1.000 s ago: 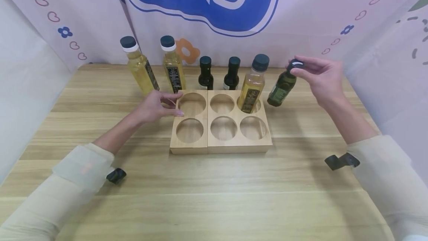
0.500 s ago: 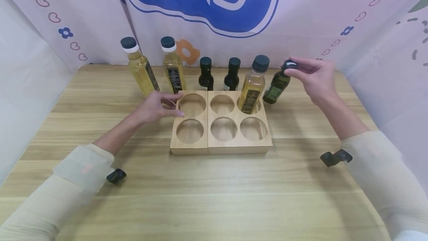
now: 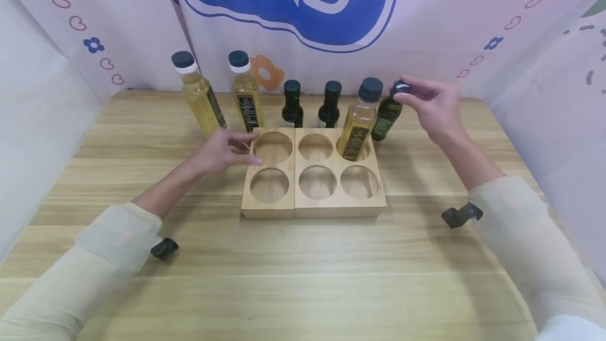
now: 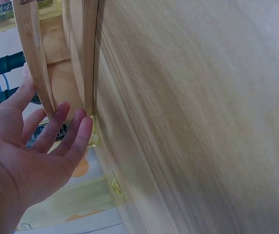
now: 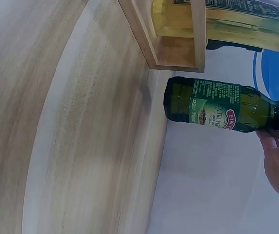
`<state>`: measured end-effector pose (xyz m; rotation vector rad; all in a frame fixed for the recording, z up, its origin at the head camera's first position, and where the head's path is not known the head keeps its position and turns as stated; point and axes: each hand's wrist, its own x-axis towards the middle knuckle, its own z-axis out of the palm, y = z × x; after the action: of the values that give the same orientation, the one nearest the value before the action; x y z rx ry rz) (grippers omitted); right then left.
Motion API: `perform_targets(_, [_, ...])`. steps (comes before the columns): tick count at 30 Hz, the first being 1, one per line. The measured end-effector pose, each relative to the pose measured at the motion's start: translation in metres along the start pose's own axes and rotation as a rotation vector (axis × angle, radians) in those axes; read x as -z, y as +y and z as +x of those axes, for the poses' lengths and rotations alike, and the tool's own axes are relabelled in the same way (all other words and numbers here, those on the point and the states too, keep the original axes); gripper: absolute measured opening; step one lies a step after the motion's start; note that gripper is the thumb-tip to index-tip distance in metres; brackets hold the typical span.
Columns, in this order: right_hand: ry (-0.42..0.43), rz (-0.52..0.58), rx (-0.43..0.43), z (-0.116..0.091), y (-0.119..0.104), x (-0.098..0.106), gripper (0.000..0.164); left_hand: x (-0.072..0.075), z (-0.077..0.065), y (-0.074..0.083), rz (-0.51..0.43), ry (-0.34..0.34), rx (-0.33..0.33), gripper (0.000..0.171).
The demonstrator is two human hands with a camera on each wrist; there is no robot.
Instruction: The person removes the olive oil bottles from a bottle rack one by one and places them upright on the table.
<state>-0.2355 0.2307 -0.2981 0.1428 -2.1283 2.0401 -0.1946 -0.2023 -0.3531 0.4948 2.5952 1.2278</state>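
My left hand (image 3: 221, 152) holds the left end of a wooden bottle rack (image 3: 340, 212); in the left wrist view the fingers (image 4: 57, 124) lie at its edge. With thumb and fingertips, my right hand (image 3: 433, 107) pinches the dark cap of a small green olive oil bottle (image 3: 387, 117), just right of the rack and slightly tilted. The right wrist view shows the olive oil bottle's base (image 5: 178, 100) beside the rack, apart from it. A tall oil bottle with yellow contents (image 3: 357, 125) stands in the rack's back right hole.
Two tall yellow oil bottles (image 3: 201, 101) (image 3: 246, 93) stand behind the rack's left side. Two small dark bottles (image 3: 292, 104) (image 3: 329, 104) stand behind its middle. A printed cloth (image 3: 426, 25) hangs at the back of the wooden table (image 3: 303, 288).
My right hand has moved left with the green olive oil bottle, bringing it closer to the rack. The left hand and the rack stay in place.
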Motion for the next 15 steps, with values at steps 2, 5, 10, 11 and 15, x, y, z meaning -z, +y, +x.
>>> perform_targets(2, [-0.001,-0.003,-0.005,0.002,0.002,-0.001,0.037,0.0,0.0,0.001,0.0,-0.001,-0.002,0.063])
perform_targets(5, [-0.001,-0.012,-0.014,0.004,0.004,-0.003,0.037,0.0,0.001,0.001,-0.002,-0.002,-0.003,0.063])
perform_targets(10, [-0.007,-0.04,-0.032,0.008,0.006,-0.006,0.04,0.0,0.0,0.001,0.006,-0.001,-0.004,0.063])
perform_targets(11, [-0.011,-0.038,-0.035,0.009,0.006,-0.007,0.04,0.001,0.0,0.001,0.007,-0.001,-0.003,0.063])
perform_targets(15, [-0.021,-0.022,-0.036,0.011,0.009,-0.012,0.039,0.001,0.0,0.002,0.003,-0.006,0.006,0.064])
